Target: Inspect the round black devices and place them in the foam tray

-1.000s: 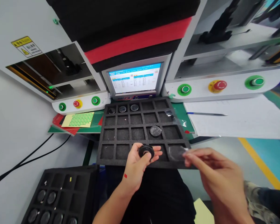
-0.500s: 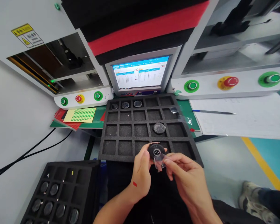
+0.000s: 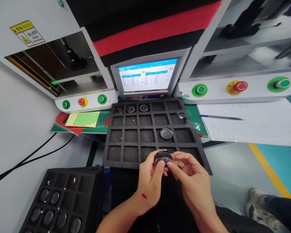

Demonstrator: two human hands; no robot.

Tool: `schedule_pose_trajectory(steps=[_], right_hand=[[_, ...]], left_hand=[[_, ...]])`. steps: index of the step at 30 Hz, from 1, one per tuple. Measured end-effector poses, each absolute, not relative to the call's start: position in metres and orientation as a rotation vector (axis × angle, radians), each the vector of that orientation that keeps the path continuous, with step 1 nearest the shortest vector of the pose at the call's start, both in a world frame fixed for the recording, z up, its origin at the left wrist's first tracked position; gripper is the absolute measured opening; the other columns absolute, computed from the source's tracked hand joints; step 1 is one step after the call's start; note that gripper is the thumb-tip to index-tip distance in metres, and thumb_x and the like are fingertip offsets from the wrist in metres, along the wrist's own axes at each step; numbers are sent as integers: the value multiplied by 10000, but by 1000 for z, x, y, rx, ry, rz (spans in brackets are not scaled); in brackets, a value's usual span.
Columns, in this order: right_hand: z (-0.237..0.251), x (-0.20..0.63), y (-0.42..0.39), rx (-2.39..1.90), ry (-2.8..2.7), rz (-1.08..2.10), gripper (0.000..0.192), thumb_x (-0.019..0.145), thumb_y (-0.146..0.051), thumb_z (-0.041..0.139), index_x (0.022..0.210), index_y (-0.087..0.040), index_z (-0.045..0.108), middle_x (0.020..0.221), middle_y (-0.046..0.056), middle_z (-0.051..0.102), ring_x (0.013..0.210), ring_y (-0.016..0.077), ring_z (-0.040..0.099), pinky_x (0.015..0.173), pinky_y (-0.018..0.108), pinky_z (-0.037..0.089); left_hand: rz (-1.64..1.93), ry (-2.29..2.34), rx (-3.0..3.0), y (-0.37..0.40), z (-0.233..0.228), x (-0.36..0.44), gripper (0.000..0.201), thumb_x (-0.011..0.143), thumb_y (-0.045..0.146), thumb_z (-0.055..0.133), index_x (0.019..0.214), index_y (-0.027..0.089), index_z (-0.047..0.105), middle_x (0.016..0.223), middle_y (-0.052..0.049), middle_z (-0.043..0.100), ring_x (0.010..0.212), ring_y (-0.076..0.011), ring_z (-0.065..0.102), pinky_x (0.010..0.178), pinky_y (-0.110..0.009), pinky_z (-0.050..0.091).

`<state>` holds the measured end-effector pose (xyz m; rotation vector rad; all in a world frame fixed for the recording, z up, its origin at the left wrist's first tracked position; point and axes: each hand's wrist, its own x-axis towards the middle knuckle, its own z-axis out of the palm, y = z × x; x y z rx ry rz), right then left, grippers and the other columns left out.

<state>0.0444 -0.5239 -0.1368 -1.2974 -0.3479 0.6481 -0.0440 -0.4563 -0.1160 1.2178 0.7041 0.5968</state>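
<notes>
My left hand (image 3: 150, 174) is closed around a round black watch body (image 3: 164, 155), its thumb pressing on the face turned up toward me. A piece of clear plastic film (image 3: 167, 160) lies across that face. With thumb and fingers together, my right hand (image 3: 190, 174) pinches the film at the watch's right edge. Both hands are over the front edge of a black foam tray (image 3: 116, 158). One more round watch body (image 3: 166, 133) rests on a divider of the tray, just beyond my hands.
Several watch bodies (image 3: 144, 108) sit in the tray's back row. Film scraps (image 3: 181, 115) lie at its right. Behind stand a monitor (image 3: 147, 76) and machine buttons (image 3: 240, 86). A second foam tray (image 3: 70, 187) is lower left. A pen (image 3: 221, 117) lies on paper; a person's shoe (image 3: 259, 207) shows right.
The film, hanging off the watch's lower edge before, now lies over its face. My left thumb has come down onto it, and my right hand has moved closer in.
</notes>
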Motion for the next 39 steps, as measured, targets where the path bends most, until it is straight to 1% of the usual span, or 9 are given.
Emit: schedule_pose_trajectory(steps=[4,8,11,13,17,19,23,32,39], right_hand=[[-134,62,-525,-1357,-478,751,263,690,-298,819,913,-207,713,678,2,640,536,99,560,518,192,511],[-115,82,-527,-1434,-709,906,248,680,-277,812,905,-183,766,598,-2,602,484,93,519,454,183,455],[-99,95,-515,-1489,-1032,1055,258,767,-328,730,990,-204,772,662,-1,602,445,77,497,381,174,388],[-97,110,-495,-1524,-1160,1077,300,801,-393,698,1021,-198,758,714,4,615,427,74,502,373,190,405],[-118,161,-425,-1655,-1122,865,347,883,-433,654,1081,-148,663,633,-51,524,449,74,506,445,200,462],[-133,188,-389,-1737,-1098,738,275,963,-381,594,1069,-127,613,697,-38,553,493,66,504,455,185,451],[-157,220,-349,-1835,-1226,577,249,982,-350,583,1094,-129,600,918,26,627,672,105,602,585,239,537],[-155,237,-356,-1873,-1939,379,213,965,-326,608,1075,-147,639,1101,70,647,992,197,637,894,414,539],[-125,218,-370,-2132,-2061,279,201,966,-310,607,1081,-149,645,1149,78,640,1054,211,622,936,435,521]], left_hand=[[574,651,1297,-451,-116,-49,255,914,315,599,1078,171,729,995,-61,585,697,-96,564,590,-184,493],[432,666,1246,-441,-118,-54,277,777,244,721,1037,152,751,753,18,513,528,-54,511,494,-167,448],[441,737,1105,-429,-120,-58,398,680,232,784,1049,122,687,634,36,578,489,-82,550,503,-188,472],[547,783,1060,-421,-122,-62,416,711,300,768,1071,132,644,724,-16,678,570,-127,628,546,-219,516],[805,882,1117,-408,-126,-79,297,802,355,686,1017,150,661,975,-99,740,774,-163,687,664,-241,553],[830,903,1131,-405,-129,-91,239,809,340,677,955,151,681,910,-88,747,760,-162,682,671,-240,549],[786,950,1133,-403,-139,-116,215,770,337,713,882,154,703,838,-80,750,713,-170,673,651,-246,543],[813,1116,1131,-411,-138,-142,217,719,378,739,748,164,723,737,-62,727,667,-175,645,621,-243,519],[751,1123,1205,-413,-133,-134,256,706,420,749,740,168,722,746,-68,731,685,-190,655,645,-253,530]])
